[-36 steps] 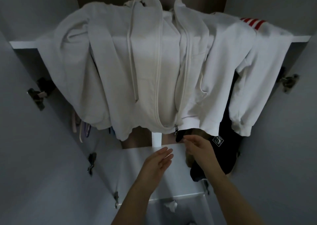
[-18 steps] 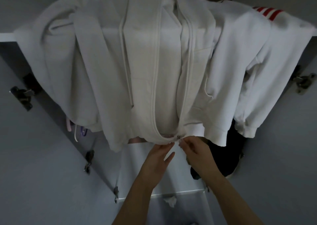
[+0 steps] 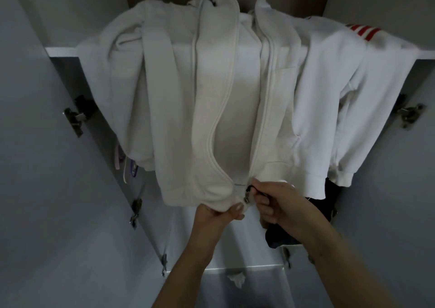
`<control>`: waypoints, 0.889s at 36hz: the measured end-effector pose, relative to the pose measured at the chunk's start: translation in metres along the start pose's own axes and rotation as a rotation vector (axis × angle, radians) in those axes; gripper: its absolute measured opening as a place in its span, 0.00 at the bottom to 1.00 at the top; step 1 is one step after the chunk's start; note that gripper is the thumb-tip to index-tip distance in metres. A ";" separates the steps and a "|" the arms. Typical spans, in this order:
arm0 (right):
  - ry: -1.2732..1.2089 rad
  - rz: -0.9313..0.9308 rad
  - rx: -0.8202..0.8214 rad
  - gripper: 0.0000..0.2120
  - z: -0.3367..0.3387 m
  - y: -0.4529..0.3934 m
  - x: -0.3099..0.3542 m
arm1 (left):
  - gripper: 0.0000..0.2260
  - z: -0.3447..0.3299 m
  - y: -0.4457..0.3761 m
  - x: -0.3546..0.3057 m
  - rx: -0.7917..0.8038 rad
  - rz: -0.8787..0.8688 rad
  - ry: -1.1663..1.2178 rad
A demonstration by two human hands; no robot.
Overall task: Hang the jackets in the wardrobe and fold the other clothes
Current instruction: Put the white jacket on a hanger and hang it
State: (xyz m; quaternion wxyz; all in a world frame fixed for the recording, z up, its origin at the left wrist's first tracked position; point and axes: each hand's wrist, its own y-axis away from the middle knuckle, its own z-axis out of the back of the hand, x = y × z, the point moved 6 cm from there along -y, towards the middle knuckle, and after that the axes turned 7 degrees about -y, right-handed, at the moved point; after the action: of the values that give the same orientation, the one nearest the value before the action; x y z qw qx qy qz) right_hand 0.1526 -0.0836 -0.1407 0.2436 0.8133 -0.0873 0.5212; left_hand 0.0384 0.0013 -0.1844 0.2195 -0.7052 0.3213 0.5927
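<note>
A cream zip-up hoodie jacket (image 3: 179, 100) hangs in the open wardrobe, its front unzipped down to the hem. My left hand (image 3: 219, 213) grips the bottom hem at the left side of the zip. My right hand (image 3: 275, 202) pinches the zipper pull (image 3: 248, 194) at the base of the zip. To the right hangs a white jacket (image 3: 329, 100) with red stripes (image 3: 362, 31) on its shoulder. A dark garment (image 3: 329, 199) shows below and behind the white one.
Grey wardrobe doors stand open on both sides, with metal hinges (image 3: 75, 117) on the left and more metal hinges (image 3: 409, 112) on the right. A white shelf (image 3: 61, 50) crosses above. Coloured hangers (image 3: 127, 166) hang at the left. A white drawer unit (image 3: 235, 249) sits below.
Both hands rose to the hoodie's hem. The left hand took hold of the hem and the right hand took the zipper pull. The camera moved closer.
</note>
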 end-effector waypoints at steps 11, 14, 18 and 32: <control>0.555 0.371 -0.062 0.18 -0.048 0.017 0.044 | 0.10 0.023 0.026 -0.029 -0.058 -0.003 0.211; 1.122 0.584 -0.014 0.18 -0.065 0.023 0.050 | 0.12 0.018 0.034 -0.025 -0.061 0.015 0.323; 1.382 0.660 0.063 0.15 -0.070 0.026 0.048 | 0.19 0.008 0.042 -0.019 -0.048 0.064 0.118; 1.797 1.134 0.194 0.12 -0.102 0.043 0.092 | 0.06 0.014 0.060 -0.041 -0.223 -0.185 -0.008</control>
State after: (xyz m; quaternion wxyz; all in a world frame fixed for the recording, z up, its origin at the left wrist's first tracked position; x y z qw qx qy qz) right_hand 0.0941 -0.0607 -0.0107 -0.1255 -0.0131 -0.1996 0.9717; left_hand -0.0180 -0.0229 -0.1426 0.1947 -0.7494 0.1861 0.6048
